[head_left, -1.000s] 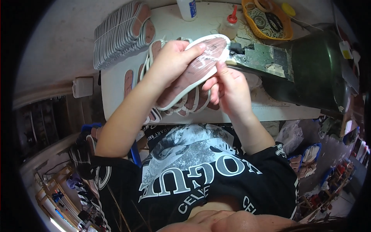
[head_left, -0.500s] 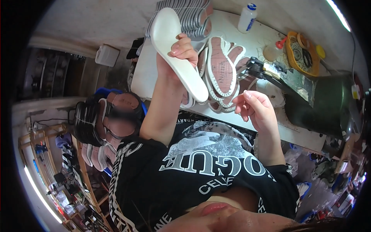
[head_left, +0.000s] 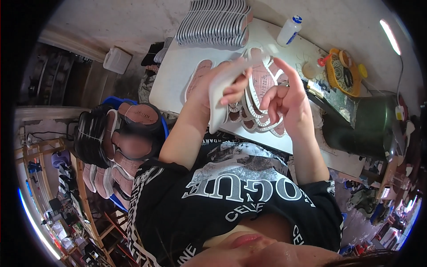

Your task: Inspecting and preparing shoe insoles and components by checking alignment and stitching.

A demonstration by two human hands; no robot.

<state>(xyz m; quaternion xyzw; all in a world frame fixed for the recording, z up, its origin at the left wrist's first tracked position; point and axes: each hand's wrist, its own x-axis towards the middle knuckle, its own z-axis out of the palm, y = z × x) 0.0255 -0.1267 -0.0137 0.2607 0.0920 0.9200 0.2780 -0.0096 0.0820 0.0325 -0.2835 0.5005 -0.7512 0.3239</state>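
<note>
My left hand [head_left: 219, 87] grips a white shoe insole [head_left: 218, 104] edge-on above the white table [head_left: 173, 75]. My right hand [head_left: 288, 99] hovers beside it with fingers spread and the index finger raised, holding nothing. Under both hands lie several pink insoles with white rims [head_left: 260, 93], fanned out on the table. One more pink insole [head_left: 198, 78] lies flat to the left of my left hand.
A stack of grey-edged insoles [head_left: 213, 24] stands at the table's far end, by a white glue bottle [head_left: 288, 31]. A yellow tray [head_left: 342, 75] and a dark green machine [head_left: 369, 129] are at the right. A basket of insoles [head_left: 129, 142] sits at the lower left.
My left hand has lowered the white insole from high over the table and turned it edge-on. My right hand has risen beside it, fingers opening.
</note>
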